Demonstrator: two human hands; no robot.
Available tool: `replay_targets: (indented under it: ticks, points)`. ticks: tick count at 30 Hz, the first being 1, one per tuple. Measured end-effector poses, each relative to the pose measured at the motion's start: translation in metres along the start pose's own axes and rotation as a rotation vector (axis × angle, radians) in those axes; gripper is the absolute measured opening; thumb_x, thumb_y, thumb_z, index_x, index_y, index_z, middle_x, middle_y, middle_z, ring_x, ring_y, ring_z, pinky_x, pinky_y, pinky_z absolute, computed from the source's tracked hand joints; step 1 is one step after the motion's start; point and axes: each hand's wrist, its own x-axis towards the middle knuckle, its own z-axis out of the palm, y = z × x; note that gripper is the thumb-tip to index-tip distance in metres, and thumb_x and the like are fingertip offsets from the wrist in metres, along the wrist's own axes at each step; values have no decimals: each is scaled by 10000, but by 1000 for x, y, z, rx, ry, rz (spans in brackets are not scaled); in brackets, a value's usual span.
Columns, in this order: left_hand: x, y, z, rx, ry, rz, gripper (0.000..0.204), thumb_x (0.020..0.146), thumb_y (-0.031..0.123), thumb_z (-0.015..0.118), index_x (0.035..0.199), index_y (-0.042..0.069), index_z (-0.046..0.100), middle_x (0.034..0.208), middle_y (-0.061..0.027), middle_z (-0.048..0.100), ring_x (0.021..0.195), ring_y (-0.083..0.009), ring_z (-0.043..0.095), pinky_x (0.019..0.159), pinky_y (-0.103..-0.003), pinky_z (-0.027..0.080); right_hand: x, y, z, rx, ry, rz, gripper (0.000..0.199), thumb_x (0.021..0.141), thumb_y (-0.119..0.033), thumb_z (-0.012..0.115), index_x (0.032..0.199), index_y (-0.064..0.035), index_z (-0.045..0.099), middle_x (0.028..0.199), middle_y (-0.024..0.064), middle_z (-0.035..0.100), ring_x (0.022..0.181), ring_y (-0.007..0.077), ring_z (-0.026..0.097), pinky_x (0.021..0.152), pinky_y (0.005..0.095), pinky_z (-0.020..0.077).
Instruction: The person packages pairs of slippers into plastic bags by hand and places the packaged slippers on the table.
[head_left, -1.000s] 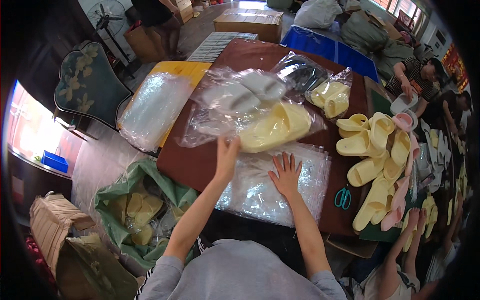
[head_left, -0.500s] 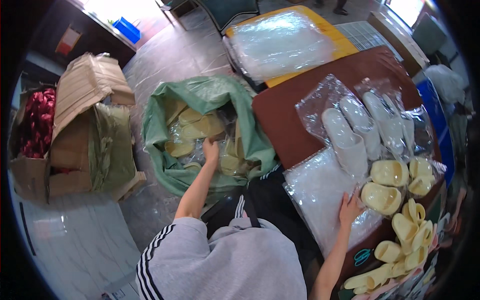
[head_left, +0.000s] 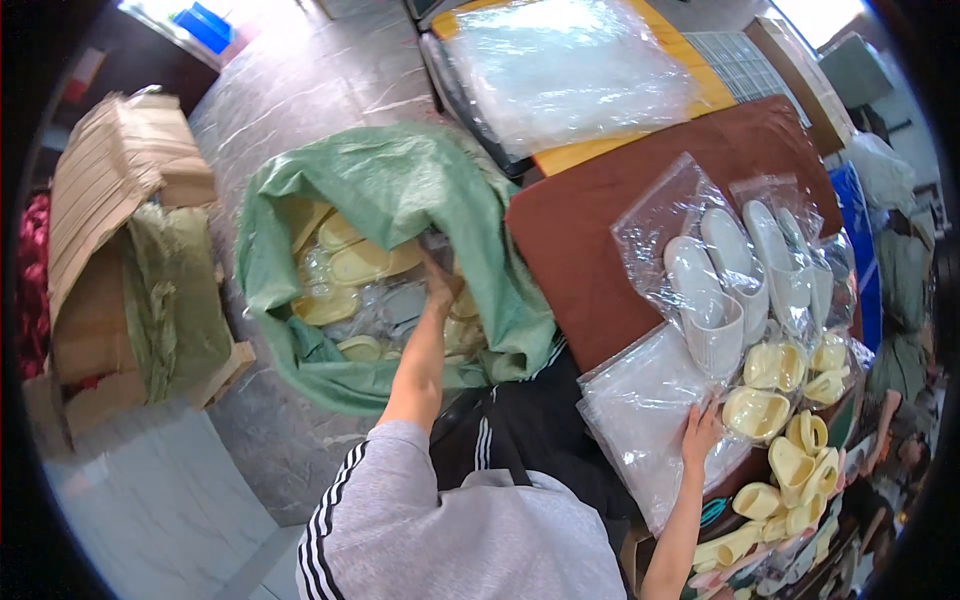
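My left hand (head_left: 438,282) reaches down into an open green woven sack (head_left: 262,230). It is beside pale yellow slippers (head_left: 362,265) in clear bags there, and its fingertips are partly hidden, so I cannot tell whether it grips one. On the brown-covered table, my right hand (head_left: 703,430) lies with fingers apart on a stack of clear plastic bags (head_left: 640,420). Its fingertips are close to a bagged yellow slipper (head_left: 755,413). Beyond it lie white slippers (head_left: 712,335) in clear bags. Loose yellow slippers (head_left: 792,470) are heaped nearer to me.
Teal-handled scissors (head_left: 713,512) lie by the heap. More clear plastic sheets (head_left: 570,70) cover a yellow table behind the brown tabletop (head_left: 590,230). At the left stands an open cardboard box (head_left: 105,200), with red shiny material (head_left: 35,280) beside it.
My view has shifted somewhat. My left hand has gone further up and right inside the sack, by its right-hand fold. The right hand stays on the plastic bags.
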Motion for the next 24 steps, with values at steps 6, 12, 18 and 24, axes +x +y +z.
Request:
replay_targets:
  ticks: [6,12,18,24]
  points:
    - [60,-56,59,198,-351,5,857,966,364,583,1553,36,51,1594,-79,229,1416,-311,306,1165,-436,278,-2,-4,-12,102,-21,141,655,966,-401,534,1521,-103,353,1490,263,407,1412,432,315,1143,536,231]
    - [46,-50,49,-524,-620,-136,795,938,391,637,1534,96,201,1537,-77,327,1361,-290,378,1105,-429,362,-2,-13,-20,-11,48,180,675,951,-446,544,1536,-188,329,1548,225,316,1438,414,267,1146,604,165]
    - [-4,-8,16,-769,-507,-281,597,934,315,658,1393,0,440,1354,-115,529,1190,-251,528,1013,-393,447,-11,-12,-23,-9,44,217,675,970,-550,453,1552,-247,292,1595,159,266,1471,387,223,1125,699,87]
    - [-51,40,-61,-563,-232,-15,625,886,137,679,1401,-64,388,1381,-144,497,1194,-251,519,1023,-362,420,-5,-20,-13,33,61,178,675,965,-542,475,1541,-226,319,1600,171,240,1482,386,186,1135,686,51]
